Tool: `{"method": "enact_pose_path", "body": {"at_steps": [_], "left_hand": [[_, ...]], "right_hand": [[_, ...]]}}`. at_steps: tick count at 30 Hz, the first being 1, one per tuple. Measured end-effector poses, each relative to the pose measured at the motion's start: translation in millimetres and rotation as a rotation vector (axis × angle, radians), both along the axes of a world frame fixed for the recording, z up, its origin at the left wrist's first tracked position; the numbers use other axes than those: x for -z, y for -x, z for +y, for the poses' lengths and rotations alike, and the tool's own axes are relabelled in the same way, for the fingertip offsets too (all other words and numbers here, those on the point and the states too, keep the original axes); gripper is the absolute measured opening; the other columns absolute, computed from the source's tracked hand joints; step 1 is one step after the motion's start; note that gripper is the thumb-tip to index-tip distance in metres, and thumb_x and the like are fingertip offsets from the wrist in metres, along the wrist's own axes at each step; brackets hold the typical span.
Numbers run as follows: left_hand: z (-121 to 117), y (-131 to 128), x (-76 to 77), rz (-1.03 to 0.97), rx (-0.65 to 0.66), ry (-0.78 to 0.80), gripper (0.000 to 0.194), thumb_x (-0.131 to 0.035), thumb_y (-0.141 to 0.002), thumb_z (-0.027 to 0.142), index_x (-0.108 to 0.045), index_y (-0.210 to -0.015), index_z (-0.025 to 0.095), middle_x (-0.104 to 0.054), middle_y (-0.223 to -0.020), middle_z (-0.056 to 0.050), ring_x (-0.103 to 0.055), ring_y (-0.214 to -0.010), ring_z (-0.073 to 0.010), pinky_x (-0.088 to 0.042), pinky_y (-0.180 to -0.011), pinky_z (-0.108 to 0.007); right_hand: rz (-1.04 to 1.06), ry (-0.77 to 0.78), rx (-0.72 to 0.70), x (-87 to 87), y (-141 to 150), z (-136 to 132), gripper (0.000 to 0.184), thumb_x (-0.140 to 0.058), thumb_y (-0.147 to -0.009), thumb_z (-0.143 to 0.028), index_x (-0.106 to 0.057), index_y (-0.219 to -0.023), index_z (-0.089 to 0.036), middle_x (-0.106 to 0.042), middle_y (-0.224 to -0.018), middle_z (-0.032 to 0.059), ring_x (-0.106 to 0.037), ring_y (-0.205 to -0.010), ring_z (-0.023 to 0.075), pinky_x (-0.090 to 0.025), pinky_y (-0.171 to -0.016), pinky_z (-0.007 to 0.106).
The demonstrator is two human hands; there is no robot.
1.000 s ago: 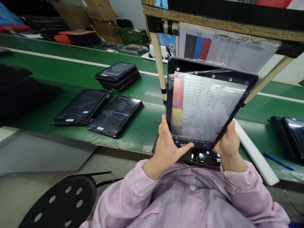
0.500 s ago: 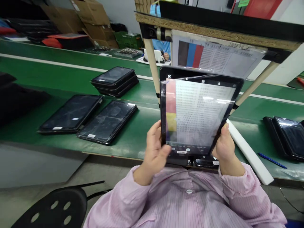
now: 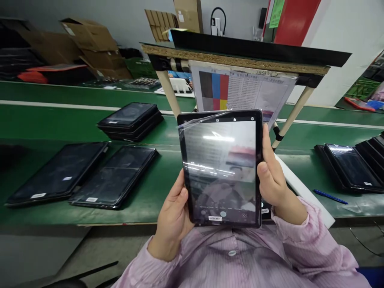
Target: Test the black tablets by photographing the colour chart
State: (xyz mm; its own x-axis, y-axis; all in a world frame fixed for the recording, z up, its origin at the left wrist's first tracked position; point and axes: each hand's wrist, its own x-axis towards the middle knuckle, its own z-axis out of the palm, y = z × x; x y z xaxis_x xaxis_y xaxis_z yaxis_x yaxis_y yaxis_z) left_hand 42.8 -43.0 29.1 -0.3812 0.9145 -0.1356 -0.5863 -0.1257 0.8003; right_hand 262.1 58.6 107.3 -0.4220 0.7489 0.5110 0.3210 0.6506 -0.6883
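The tablet (image 3: 220,170) is over the near edge of the green desk (image 3: 166,170), its screen (image 3: 220,148) facing back toward the pink shirt (image 3: 216,260) and its top edge overlapping the lower part of a printed chart (image 3: 249,90) that hangs from a wooden-edged frame (image 3: 240,60). Both hands are closed on it: the left hand (image 3: 174,216) grips the lower left edge, thumb at the front border, and the right hand (image 3: 273,182) holds the right edge, one finger stretched up along the side. A clear film (image 3: 199,119) crosses the top left corner. Through the glare, the screen seems to show a blurred camera view. To the left lie two flat tablets (image 3: 115,178), with a stack of tablets (image 3: 129,122) behind them. To the right are a white strip (image 3: 303,192), a blue pen (image 3: 330,197) and more dark tablets (image 3: 351,164).
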Motion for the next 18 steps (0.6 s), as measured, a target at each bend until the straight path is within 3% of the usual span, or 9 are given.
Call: {"method": "enact_pose_path", "body": {"at_steps": [3, 8, 11, 13, 16, 18], "left_hand": [[-8, -2, -1.2, 0.022, -0.028, 0.040, 0.051, -0.095, -0.074, 0.048, -0.076, -0.122, 0.054, -0.077, -0.135, 0.011, -0.071, -0.130, -0.0183, -0.061, -0.101, -0.026], [-19, 9, -17.5, 0.058, -0.048, 0.140, 0.058, -0.094, -0.075, 0.046, -0.077, -0.130, 0.041, -0.079, -0.133, -0.001, -0.071, -0.129, -0.0267, -0.062, -0.105, -0.037], [-17, 26, -27.8, 0.084, -0.005, 0.250, 0.070, -0.095, -0.074, 0.042, -0.072, -0.139, 0.032, -0.081, -0.127, -0.007, -0.075, -0.122, -0.0304, -0.065, -0.099, -0.040], [-9, 38, -26.6, 0.122, 0.000, 0.311, 0.079, -0.097, -0.069, 0.040, -0.070, -0.143, 0.026, -0.082, -0.123, -0.010, -0.077, -0.116, -0.0314, -0.066, -0.094, -0.039], [5, 52, -9.6, 0.193, 0.014, 0.397, 0.083, -0.095, -0.068, 0.037, -0.067, -0.145, 0.019, -0.081, -0.121, -0.013, -0.076, -0.116, -0.0335, -0.065, -0.096, -0.041], [11, 58, 6.3, 0.286, -0.001, 0.452, 0.075, -0.086, -0.077, 0.040, -0.066, -0.145, 0.016, -0.078, -0.130, -0.016, -0.074, -0.122, -0.0352, -0.060, -0.106, -0.048]], "right_hand": [[0.020, 0.002, -0.015, 7.1, 1, 5, 0.083, -0.031, -0.105, -0.073, -0.007, -0.174, -0.032, -0.043, -0.170, 0.0038, -0.051, -0.150, 0.0336, -0.047, -0.122, 0.053], [0.154, 0.210, -0.115, 31.3, -12, 13, 0.085, -0.026, -0.102, -0.078, -0.008, -0.173, -0.034, -0.056, -0.161, 0.0056, -0.060, -0.142, 0.0316, -0.048, -0.121, 0.053], [0.217, 0.224, 0.047, 42.0, -40, 13, 0.088, -0.030, -0.101, -0.079, -0.006, -0.173, -0.035, -0.057, -0.160, 0.0099, -0.065, -0.135, 0.0311, -0.047, -0.120, 0.057], [0.184, 0.258, 0.207, 47.3, -64, 10, 0.084, -0.032, -0.103, -0.077, -0.013, -0.173, -0.034, -0.057, -0.160, 0.0111, -0.066, -0.135, 0.0321, -0.047, -0.120, 0.060], [0.015, 0.362, 0.407, 57.1, -97, 5, 0.084, -0.040, -0.100, -0.079, -0.032, -0.169, -0.032, -0.059, -0.158, 0.0106, -0.063, -0.138, 0.0357, -0.043, -0.122, 0.065], [-0.116, 0.430, 0.493, 65.9, -115, 0, 0.090, -0.046, -0.094, -0.083, -0.044, -0.164, -0.027, -0.061, -0.155, 0.0126, -0.060, -0.141, 0.0392, -0.040, -0.125, 0.065]]}}
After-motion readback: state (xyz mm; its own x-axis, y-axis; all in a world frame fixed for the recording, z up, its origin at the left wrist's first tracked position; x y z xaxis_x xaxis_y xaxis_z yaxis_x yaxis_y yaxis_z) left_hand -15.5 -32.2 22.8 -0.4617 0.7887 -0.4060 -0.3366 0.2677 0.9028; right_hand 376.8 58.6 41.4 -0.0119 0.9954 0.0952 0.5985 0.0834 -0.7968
